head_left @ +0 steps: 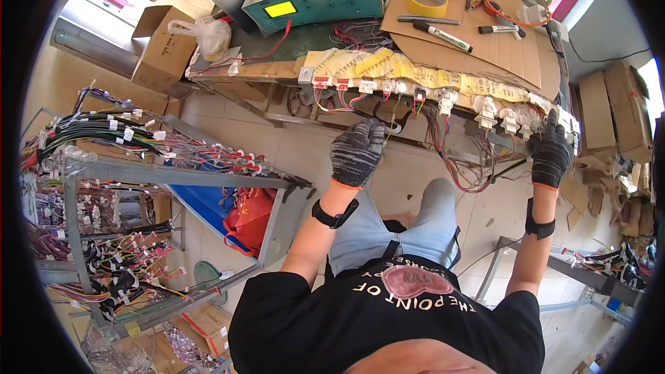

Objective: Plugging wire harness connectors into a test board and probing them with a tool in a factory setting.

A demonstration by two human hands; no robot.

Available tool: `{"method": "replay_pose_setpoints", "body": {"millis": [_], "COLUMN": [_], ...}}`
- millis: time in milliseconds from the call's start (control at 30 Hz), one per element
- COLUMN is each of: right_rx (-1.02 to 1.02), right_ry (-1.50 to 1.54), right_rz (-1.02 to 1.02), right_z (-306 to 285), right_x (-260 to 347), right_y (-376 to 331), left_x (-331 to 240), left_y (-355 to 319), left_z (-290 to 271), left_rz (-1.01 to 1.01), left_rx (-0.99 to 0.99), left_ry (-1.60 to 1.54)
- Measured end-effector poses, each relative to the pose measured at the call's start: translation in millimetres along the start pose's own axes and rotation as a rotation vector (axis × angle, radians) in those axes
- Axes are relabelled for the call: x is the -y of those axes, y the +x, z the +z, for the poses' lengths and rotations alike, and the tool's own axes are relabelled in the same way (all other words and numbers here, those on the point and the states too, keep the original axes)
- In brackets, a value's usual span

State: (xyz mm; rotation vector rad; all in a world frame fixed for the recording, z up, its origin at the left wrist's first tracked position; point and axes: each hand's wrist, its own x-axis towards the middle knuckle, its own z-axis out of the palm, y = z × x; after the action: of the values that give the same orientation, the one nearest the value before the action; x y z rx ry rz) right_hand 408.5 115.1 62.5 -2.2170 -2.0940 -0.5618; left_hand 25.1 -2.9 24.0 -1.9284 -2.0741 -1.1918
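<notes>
Mid-frame, the left hand curls near wires; at frame right, the right hand points toward connectors. I can't tell either's grip.

Left hand and right hand are gloved in matt knit; the bench is covered by crinkled tape along its front edge, matt cardboard at its right.

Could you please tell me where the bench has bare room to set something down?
Bare cardboard lies between the longer white marker and the yellow-taped strip. Dark bench top also shows between the teal instrument and that strip, left of loose wires. It is crowded along the strip: connectors, with the left hand and right hand nearby.
</notes>
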Motion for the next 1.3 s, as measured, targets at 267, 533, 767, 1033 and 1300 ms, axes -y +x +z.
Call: {"method": "replay_pose_setpoints", "body": {"millis": [267,533,767,1033,1300], "right_rx": [0.003,-0.053,0.005,0.086,0.072], "right_ry": [0.068,0.153,0.169,0.173,0.115], "right_rz": [-0.001,-0.039,-0.045,0.026,-0.006], "right_z": [-4.1,-7.9,-22.1,-31.3,-34.1], "right_x": [-1.3,-4.5,0.8,6.3,7.3], "right_y": [2.3,-1.0,-4.9,-2.0,-2.4], "left_x": [21.6,58.3,64.7,52.0,46.8], "left_y": [-11.5,-8.0,1.3,15.1,21.0], "left_z": [6.8,44.8,66.8,61.5,60.0], "left_rz": [-0.446,-0.839,-0.771,-0.856,-0.846], "left_rx": [-0.051,-0.148,0.06,-0.053,-0.197], "left_ry": [-0.273,-1.158,-1.468,-1.696,-1.642]}}
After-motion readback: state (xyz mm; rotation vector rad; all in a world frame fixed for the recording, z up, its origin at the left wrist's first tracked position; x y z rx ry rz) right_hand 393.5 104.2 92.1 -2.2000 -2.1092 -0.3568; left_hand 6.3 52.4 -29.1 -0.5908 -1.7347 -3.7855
